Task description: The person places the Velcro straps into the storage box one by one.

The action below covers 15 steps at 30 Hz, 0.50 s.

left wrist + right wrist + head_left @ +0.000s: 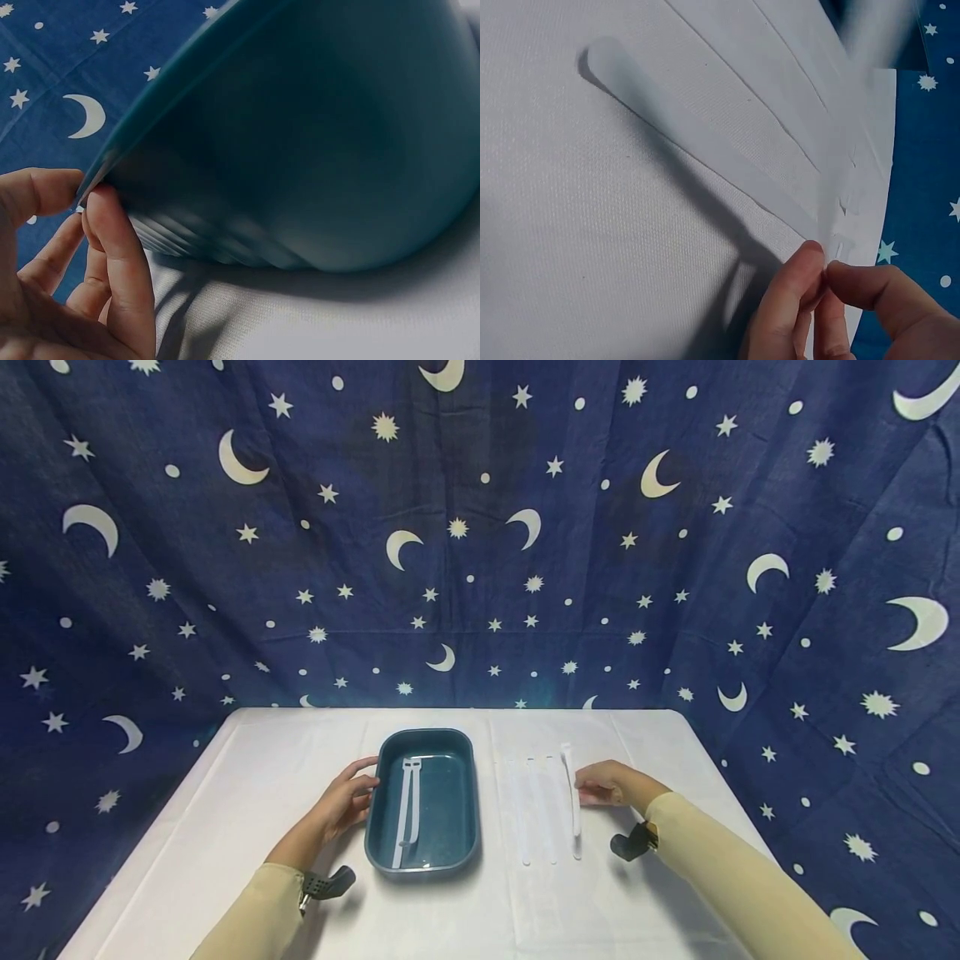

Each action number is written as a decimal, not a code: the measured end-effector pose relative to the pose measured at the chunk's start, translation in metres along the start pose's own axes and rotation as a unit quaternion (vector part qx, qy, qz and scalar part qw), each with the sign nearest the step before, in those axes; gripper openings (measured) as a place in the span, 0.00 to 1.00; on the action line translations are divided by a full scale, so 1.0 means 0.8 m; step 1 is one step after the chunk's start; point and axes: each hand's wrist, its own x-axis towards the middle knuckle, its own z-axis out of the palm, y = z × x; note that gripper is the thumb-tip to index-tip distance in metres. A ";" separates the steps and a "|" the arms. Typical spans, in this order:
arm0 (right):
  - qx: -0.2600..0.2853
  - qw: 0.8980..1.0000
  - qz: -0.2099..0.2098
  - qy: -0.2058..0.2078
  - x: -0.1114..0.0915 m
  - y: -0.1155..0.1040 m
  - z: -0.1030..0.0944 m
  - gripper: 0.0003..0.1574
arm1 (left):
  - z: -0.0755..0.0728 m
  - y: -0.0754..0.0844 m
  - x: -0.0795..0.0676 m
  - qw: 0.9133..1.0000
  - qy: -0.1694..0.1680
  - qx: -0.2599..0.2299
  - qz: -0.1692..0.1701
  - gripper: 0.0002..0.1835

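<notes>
A deep teal tray (447,806) with rounded corners lies on the white table, holding white straps (415,802) with a slotted end. My left hand (347,797) is at its left side; in the left wrist view, thumb and fingertips pinch the rim of the tray (300,150). To the right of the tray, my right hand (606,783) pinches a long white strap (575,814). Seen from the right wrist, thumb and forefinger grip that strap (705,146) partway along, and one stretch of it rises blurred. More white straps (525,814) lie side by side just left of it.
The table (585,910) is covered in a white cloth with fold creases. Behind and beside it hangs a dark blue curtain (480,585) with moons and stars. A dark wrist camera (327,884) sits on the left wrist, another (632,842) on the right.
</notes>
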 end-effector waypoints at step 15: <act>0.038 0.999 0.002 -0.031 -0.016 -0.009 0.017 0.17 | 0.000 -0.001 0.002 1.000 -0.001 -0.004 -0.001 0.32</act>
